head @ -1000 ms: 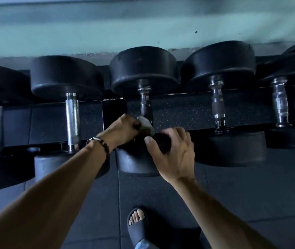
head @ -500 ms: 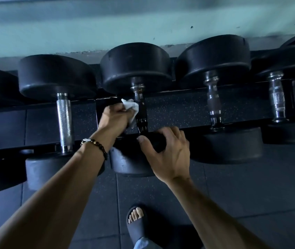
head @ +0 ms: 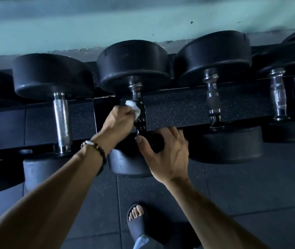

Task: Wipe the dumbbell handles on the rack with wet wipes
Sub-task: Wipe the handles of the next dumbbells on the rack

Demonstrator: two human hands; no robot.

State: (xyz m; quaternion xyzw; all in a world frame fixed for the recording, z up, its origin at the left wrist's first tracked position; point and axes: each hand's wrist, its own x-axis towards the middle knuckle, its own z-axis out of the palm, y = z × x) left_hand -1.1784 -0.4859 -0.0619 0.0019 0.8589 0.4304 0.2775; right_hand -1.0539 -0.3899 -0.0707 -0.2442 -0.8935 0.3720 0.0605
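Several black dumbbells lie in a row across a dark rack point(head: 179, 106). The middle dumbbell point(head: 134, 63) has a chrome handle point(head: 137, 97). My left hand point(head: 118, 121) grips a crumpled white wet wipe point(head: 133, 108) and presses it against the left side of that handle, about halfway along. My right hand point(head: 166, 155) curls over the top of the same dumbbell's near head point(head: 125, 164), thumb at the handle's near end. A beaded bracelet sits on my left wrist.
Left of the middle dumbbell lies one with a straight knurled handle point(head: 61, 121); to the right lie two with contoured chrome handles point(head: 213, 103) point(head: 278, 97). A pale wall point(head: 143, 18) runs behind the rack. My sandalled foot point(head: 137, 220) stands on dark floor tiles.
My left hand slid the wipe from the handle's near end up to its middle. My right hand stayed on the near head. The view shifted slightly.
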